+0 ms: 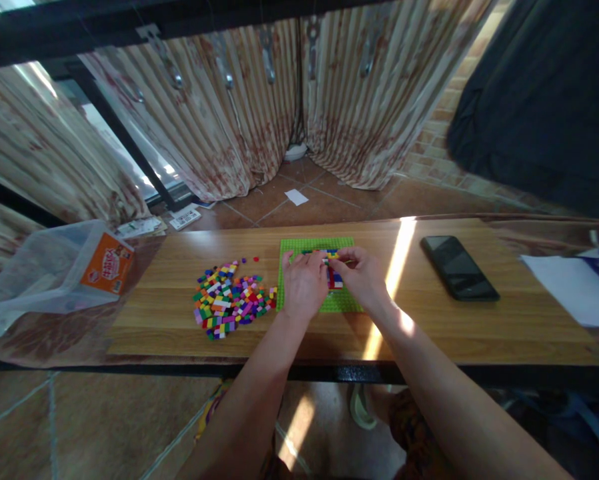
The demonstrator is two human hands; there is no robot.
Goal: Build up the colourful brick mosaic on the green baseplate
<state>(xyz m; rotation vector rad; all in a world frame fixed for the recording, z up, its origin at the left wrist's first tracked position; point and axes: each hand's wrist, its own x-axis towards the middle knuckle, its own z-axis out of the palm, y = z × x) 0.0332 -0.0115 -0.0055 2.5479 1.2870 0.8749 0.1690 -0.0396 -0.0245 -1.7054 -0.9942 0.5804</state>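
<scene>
A green studded baseplate (289, 245) lies on the wooden table, bearing a low structure of coloured toy bricks (335, 280), with red, blue and white showing. My left hand (304, 285) covers the structure's left part, its fingers bent over the far side and the little finger sticking out to the left. From the right, my right hand (363, 275) reaches in with thumb and index finger pinched together at the top of the structure. Yellow shows beside those fingertips, but what they pinch is too small to tell. Both hands hide much of the build.
Left of the baseplate spreads a pile of loose toy bricks (222, 305). A black phone (459, 267) lies on the table's (319, 340) right side. Off the left end stands a clear plastic bin (64, 257) with an orange label. White paper (554, 287) lies beyond the right end.
</scene>
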